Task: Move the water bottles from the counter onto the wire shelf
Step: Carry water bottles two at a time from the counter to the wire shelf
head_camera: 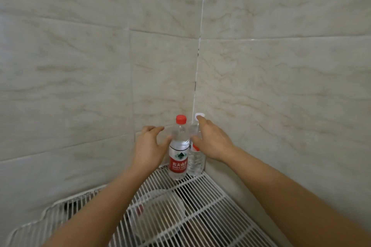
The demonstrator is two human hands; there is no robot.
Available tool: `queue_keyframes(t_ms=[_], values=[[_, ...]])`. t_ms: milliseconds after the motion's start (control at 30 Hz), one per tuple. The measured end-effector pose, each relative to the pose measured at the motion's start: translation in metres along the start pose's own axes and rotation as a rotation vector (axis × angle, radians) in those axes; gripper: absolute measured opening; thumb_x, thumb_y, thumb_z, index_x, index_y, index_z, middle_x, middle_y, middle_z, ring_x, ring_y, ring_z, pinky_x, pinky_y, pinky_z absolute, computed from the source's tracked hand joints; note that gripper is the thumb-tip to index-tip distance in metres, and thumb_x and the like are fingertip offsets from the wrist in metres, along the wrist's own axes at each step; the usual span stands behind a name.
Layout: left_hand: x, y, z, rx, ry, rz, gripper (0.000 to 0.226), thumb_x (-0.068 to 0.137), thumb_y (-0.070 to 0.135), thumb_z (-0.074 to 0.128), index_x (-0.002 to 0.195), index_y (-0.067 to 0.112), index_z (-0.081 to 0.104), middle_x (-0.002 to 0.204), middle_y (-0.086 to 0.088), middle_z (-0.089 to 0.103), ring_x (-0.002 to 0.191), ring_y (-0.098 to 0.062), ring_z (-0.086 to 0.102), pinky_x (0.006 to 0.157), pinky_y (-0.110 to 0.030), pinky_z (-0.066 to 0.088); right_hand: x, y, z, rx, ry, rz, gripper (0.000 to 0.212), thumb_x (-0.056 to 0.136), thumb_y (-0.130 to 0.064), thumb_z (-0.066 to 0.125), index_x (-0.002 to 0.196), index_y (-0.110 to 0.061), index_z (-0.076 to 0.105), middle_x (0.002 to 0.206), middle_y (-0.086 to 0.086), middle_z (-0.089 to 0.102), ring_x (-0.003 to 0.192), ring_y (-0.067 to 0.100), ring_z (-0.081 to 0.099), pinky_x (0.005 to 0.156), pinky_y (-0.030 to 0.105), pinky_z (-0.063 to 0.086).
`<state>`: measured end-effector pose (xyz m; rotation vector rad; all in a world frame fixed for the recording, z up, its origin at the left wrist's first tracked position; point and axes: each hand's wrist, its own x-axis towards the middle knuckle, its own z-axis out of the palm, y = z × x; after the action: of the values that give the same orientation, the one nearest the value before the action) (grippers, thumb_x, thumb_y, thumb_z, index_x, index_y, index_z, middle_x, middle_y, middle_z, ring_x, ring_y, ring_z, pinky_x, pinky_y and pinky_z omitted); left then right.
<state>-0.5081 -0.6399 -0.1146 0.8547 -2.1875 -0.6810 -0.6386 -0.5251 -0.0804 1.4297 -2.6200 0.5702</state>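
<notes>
Water bottles, two of them, both clear ribbed plastic, stand upright side by side in the back corner of the white wire shelf (pixel 202 202), right where the beige marble-look wall tiles (pixel 80 66) meet. One bottle (pixel 178 158) has a red cap and red label; the other bottle (pixel 195 161) has a white cap and sits tucked against the corner. Left hand (pixel 148 146) is open, fingers spread just beside the red-capped one. Right hand (pixel 210 138) is open too, fingertips at the white-capped bottle's top, not closed round it. Something round and pale shows blurry under the wires.
</notes>
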Motion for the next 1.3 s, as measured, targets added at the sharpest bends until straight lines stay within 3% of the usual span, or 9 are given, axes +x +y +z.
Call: queue_keyframes(t_ms=[233, 433, 633, 767, 967, 1300], values=[[-0.114, -0.025, -0.062, 0.195, -0.002, -0.042, 0.054, 0.094, 0.032, 0.049, 0.143, 0.014, 0.035, 0.146, -0.01, 0.035, 0.129, -0.026, 0.044, 0.105, -0.037, 0.037, -0.102, -0.058, 0.023, -0.003, -0.062, -0.113, 0.043, 0.095, -0.036, 0.05, 0.13, -0.012, 0.046, 0.132, 0.012, 0.053, 0.117, 0.031, 0.053, 0.093, 0.042, 0.046], [-0.253, -0.058, -0.123, 0.44, -0.02, -0.115, 0.054, 0.094, 0.037, 0.046, 0.142, 0.017, 0.034, 0.149, -0.012, 0.032, 0.133, -0.03, 0.037, 0.104, -0.042, 0.04, -0.219, -0.129, 0.052, -0.053, -0.15, -0.275, 0.056, 0.096, -0.04, 0.047, 0.143, -0.013, 0.034, 0.147, 0.01, 0.039, 0.135, 0.028, 0.036, 0.108, 0.047, 0.032], [-0.365, -0.09, -0.2, 0.592, -0.039, -0.279, 0.052, 0.095, 0.037, 0.043, 0.142, 0.017, 0.032, 0.153, -0.012, 0.026, 0.138, -0.03, 0.028, 0.105, -0.046, 0.039, -0.305, -0.218, 0.082, -0.09, -0.225, -0.45, 0.059, 0.096, -0.041, 0.046, 0.146, -0.014, 0.03, 0.148, 0.008, 0.036, 0.136, 0.028, 0.031, 0.109, 0.048, 0.027], [-0.424, -0.116, -0.256, 0.661, 0.04, -0.369, 0.05, 0.094, 0.036, 0.044, 0.139, 0.016, 0.037, 0.148, -0.012, 0.033, 0.132, -0.03, 0.035, 0.098, -0.044, 0.043, -0.352, -0.286, 0.102, -0.072, -0.236, -0.575, 0.056, 0.095, -0.041, 0.047, 0.143, -0.014, 0.033, 0.145, 0.008, 0.039, 0.134, 0.027, 0.033, 0.107, 0.048, 0.029], [-0.52, -0.178, -0.345, 0.679, 0.101, -0.555, 0.053, 0.096, 0.036, 0.042, 0.143, 0.016, 0.031, 0.151, -0.011, 0.027, 0.135, -0.029, 0.031, 0.098, -0.043, 0.041, -0.415, -0.403, 0.149, -0.077, -0.321, -0.73, 0.061, 0.096, -0.04, 0.047, 0.147, -0.012, 0.028, 0.146, 0.008, 0.038, 0.134, 0.028, 0.033, 0.106, 0.048, 0.03], [-0.684, -0.319, -0.523, 0.733, 0.054, -0.808, 0.051, 0.095, 0.036, 0.043, 0.14, 0.018, 0.033, 0.144, -0.009, 0.034, 0.129, -0.029, 0.035, 0.096, -0.043, 0.043, -0.535, -0.626, 0.243, -0.035, -0.505, -0.831, 0.06, 0.097, -0.04, 0.045, 0.147, -0.012, 0.027, 0.146, 0.007, 0.037, 0.133, 0.028, 0.033, 0.106, 0.049, 0.031]])
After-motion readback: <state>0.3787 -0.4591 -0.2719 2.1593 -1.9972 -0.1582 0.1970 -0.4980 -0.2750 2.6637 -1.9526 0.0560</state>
